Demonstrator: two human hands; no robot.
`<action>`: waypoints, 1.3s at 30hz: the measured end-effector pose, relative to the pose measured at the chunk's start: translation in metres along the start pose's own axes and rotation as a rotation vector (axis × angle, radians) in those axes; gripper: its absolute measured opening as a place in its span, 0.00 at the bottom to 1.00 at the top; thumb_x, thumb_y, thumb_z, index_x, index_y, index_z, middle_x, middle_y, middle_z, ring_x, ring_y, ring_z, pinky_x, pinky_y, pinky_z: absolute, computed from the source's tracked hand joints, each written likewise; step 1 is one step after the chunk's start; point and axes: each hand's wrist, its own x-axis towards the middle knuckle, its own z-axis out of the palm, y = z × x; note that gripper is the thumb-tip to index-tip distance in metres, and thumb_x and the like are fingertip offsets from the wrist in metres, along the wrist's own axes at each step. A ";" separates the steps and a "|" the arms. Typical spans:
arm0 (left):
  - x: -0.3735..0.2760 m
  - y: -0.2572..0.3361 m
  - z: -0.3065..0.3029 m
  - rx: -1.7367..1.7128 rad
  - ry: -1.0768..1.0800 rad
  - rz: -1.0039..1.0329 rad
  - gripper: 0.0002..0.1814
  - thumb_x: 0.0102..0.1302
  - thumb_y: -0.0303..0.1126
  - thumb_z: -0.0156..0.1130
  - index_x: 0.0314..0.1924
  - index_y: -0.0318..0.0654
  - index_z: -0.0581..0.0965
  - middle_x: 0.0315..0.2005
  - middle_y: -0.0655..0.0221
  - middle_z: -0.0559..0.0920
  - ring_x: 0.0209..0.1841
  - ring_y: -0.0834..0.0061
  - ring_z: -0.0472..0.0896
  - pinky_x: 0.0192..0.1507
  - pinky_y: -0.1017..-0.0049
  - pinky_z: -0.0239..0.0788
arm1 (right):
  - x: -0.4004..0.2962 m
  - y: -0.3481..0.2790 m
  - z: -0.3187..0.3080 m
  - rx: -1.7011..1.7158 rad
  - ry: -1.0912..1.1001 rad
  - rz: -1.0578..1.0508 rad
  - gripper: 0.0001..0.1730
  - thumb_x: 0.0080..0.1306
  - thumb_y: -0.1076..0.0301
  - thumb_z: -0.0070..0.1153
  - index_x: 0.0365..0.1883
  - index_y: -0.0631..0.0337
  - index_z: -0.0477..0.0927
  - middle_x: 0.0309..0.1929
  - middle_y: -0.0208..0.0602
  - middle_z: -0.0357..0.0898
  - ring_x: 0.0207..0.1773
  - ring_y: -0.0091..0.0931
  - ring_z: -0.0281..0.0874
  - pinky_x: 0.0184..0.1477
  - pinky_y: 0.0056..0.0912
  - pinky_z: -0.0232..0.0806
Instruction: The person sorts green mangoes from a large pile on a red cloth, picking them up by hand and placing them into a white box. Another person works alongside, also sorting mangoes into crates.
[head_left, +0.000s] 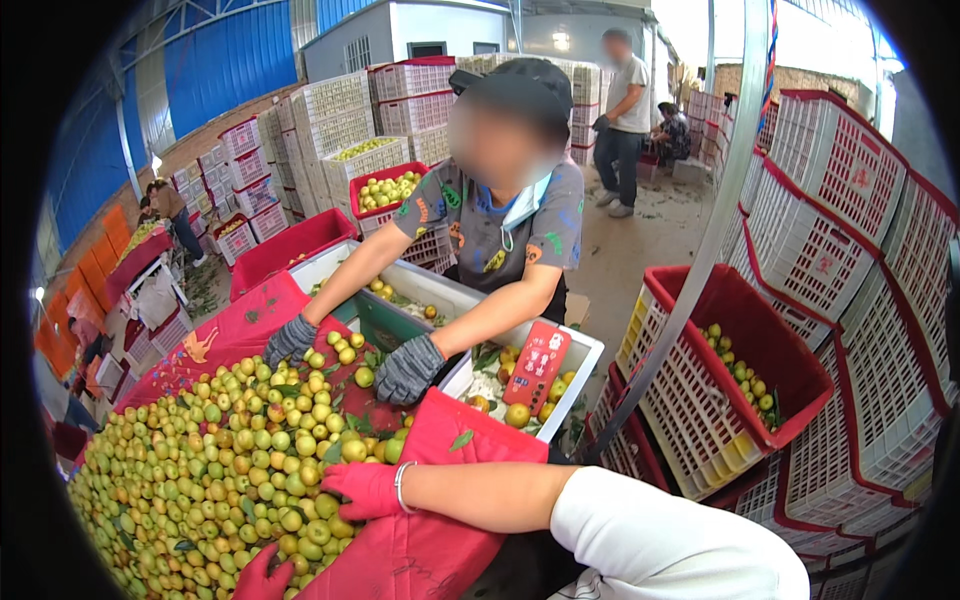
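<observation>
My right hand, in a pink glove with a bangle at the wrist, rests at the near edge of a wide heap of small yellow-green fruits that look like jujubes. Its fingers touch the fruits, but their tips are partly hidden. Low in the view, my left hand, gloved alike, lies against the heap with thumb and fingers bent; whether it grips a fruit is unclear. Red cloth lines the sorting table. Across from me, a co-worker's grey-gloved hands reach onto the cloth beside loose fruits and green leaves.
A white tray holds fruits and a red printed card. On the right, a metal post stands before a red-lined crate and stacked white crates. A co-worker leans over the table's far side. Other people work farther back.
</observation>
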 end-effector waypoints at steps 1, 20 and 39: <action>0.004 -0.007 -0.002 0.031 0.004 0.028 0.28 0.65 0.44 0.55 0.62 0.39 0.68 0.49 0.59 0.77 0.37 0.72 0.77 0.39 0.75 0.69 | 0.001 -0.001 0.001 -0.016 -0.001 -0.012 0.30 0.51 0.57 0.54 0.51 0.65 0.73 0.47 0.52 0.73 0.49 0.44 0.73 0.52 0.41 0.68; -0.001 0.011 -0.004 0.275 0.130 0.130 0.30 0.58 0.42 0.62 0.58 0.35 0.71 0.46 0.54 0.80 0.48 0.66 0.79 0.50 0.72 0.70 | 0.001 -0.021 -0.008 -0.151 -0.091 0.084 0.18 0.52 0.58 0.54 0.33 0.63 0.80 0.31 0.50 0.80 0.36 0.46 0.78 0.42 0.46 0.71; 0.068 -0.008 0.042 0.760 0.233 0.025 0.55 0.55 0.60 0.62 0.71 0.38 0.46 0.67 0.36 0.43 0.70 0.39 0.41 0.69 0.53 0.37 | 0.011 -0.039 -0.013 -0.194 -0.327 0.023 0.18 0.58 0.55 0.52 0.32 0.61 0.82 0.36 0.45 0.81 0.40 0.42 0.79 0.41 0.44 0.71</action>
